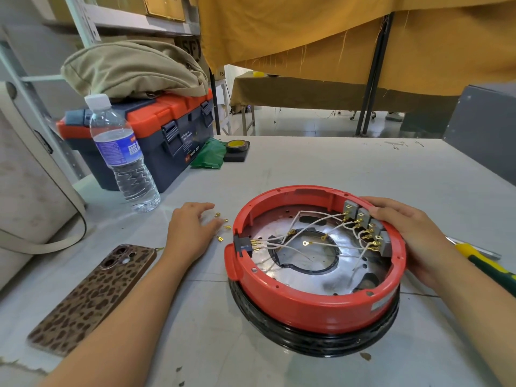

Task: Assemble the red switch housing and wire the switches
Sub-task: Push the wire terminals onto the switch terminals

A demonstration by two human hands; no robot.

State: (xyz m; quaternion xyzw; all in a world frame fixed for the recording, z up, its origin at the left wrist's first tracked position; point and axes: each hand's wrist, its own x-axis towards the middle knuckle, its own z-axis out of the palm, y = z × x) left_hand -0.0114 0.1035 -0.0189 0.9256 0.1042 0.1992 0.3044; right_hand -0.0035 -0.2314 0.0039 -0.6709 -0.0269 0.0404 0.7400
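Note:
The round red switch housing (307, 311) sits on a black ring (321, 343) in front of me on the table. Inside it, several grey switches (363, 219) line the far right wall, with white wires (312, 219) and brass terminals running over a metal plate (315, 275). My right hand (413, 233) grips the housing's right rim beside the switches, thumb over the edge. My left hand (190, 230) lies on the table left of the housing, its fingers spread and relaxed over several loose brass terminals (223, 224).
A phone in a leopard-print case (92, 297) lies at the near left. A water bottle (122, 157), an orange and grey toolbox (145, 135), a tape roll (237, 146) and a green bag (209, 155) stand behind. A yellow-green screwdriver (483, 263) lies at the right.

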